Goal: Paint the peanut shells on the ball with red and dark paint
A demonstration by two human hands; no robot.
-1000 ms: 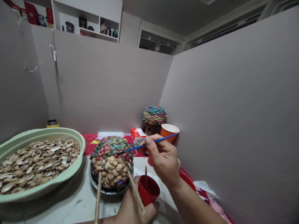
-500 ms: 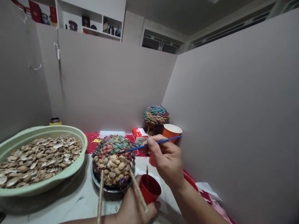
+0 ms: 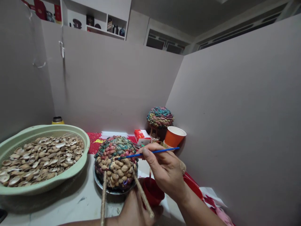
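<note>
My right hand (image 3: 162, 166) is closed on a slim blue paintbrush (image 3: 150, 152). The brush's dark tip lies at the peanut-shell dome (image 3: 117, 160), near where painted and bare shells meet. Red, green and dark paint covers the upper shells; those at the front are plain tan. Two sticks (image 3: 143, 197) jut from the dome toward me, and it rests in a round metal dish (image 3: 96, 179). Low in view, my left hand (image 3: 138, 207) is wrapped round a red cup (image 3: 154, 193) with a thin stick standing in it. The right stick crosses in front of that hand.
A green basket (image 3: 87, 147) of empty shells stands at left. Behind the dome are a red-and-white box (image 3: 142, 137), an orange paper cup (image 3: 174, 137) and another coloured shell dome (image 3: 160, 116). Grey panels (image 3: 117, 78) enclose the table; a yellow container (image 3: 57, 120) stands by the back panel.
My right hand has moved down a little, and the brush tip has shifted lower onto the shells at the paint's edge. My left hand stays on the red cup. The view has shifted slightly.
</note>
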